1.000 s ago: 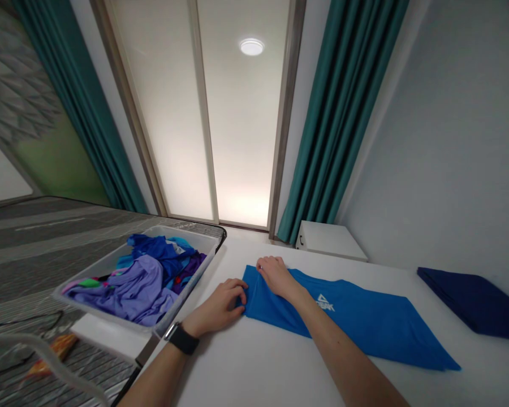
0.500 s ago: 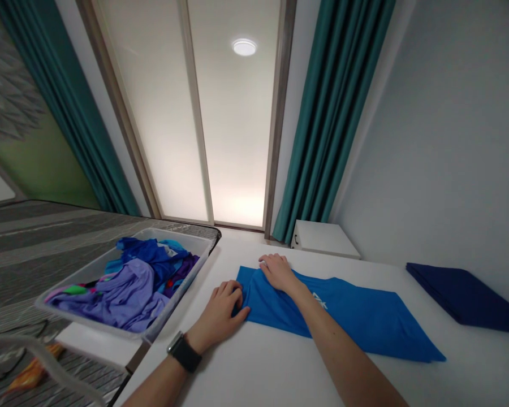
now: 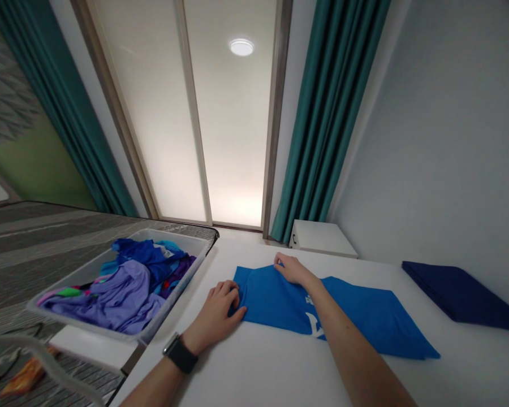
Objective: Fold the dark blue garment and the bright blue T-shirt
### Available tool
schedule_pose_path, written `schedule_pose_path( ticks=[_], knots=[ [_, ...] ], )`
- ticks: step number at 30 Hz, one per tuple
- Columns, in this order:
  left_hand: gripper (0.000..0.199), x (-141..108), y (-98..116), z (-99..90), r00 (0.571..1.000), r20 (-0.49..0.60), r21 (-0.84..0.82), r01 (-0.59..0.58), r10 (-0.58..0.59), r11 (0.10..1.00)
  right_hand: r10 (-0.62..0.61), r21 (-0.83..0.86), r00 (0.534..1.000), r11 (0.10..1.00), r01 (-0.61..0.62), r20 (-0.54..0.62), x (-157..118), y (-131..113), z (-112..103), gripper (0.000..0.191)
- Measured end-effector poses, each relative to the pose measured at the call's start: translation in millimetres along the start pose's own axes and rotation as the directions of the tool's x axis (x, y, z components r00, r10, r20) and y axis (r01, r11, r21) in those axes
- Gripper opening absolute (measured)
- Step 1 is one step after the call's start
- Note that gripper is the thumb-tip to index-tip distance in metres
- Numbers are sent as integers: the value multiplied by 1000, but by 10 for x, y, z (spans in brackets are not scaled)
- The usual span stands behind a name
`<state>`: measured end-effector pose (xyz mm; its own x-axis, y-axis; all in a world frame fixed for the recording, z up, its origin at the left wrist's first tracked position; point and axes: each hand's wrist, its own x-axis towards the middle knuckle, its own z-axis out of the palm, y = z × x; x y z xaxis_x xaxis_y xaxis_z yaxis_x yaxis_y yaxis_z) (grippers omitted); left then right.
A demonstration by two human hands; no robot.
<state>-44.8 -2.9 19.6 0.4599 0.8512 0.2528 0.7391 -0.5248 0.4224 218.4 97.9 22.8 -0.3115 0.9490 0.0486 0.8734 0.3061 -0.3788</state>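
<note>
A blue T-shirt (image 3: 275,302) with white print lies folded into a long strip across the white table (image 3: 254,362). My left hand (image 3: 218,308), with a dark watch (image 3: 180,353) on its wrist, rests at the shirt's left end. Its thumb lies on the cloth, and a gap shows between thumb and fingers. At the far edge of the shirt is my right hand (image 3: 292,268), its fingers curled together on the fabric. The right forearm crosses over the shirt and hides part of the print.
A clear plastic bin (image 3: 173,314) of crumpled purple and blue clothes stands at the left beside the table. Folded navy cloth (image 3: 462,294) lies at the right. Beyond the table stand a small white cabinet (image 3: 322,237), a teal curtain (image 3: 318,124) and frosted sliding doors (image 3: 233,135).
My right hand has shifted right along the shirt's far edge, and the top cloth has moved, showing more white print near the front edge. My left hand has stayed at the left end.
</note>
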Motion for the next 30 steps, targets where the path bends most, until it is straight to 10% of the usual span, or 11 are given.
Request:
schedule_pose_path(
  ticks=[17,30],
  knots=[
    [21,432,6,-101,999,-11,115,49,-48,992,-37,-77,994,997,30,-99,15,33,187,16],
    [16,831,-65,321,985,-105,157,153,-137,976,5,-92,994,996,-15,-108,-4,5,163,23]
  ],
)
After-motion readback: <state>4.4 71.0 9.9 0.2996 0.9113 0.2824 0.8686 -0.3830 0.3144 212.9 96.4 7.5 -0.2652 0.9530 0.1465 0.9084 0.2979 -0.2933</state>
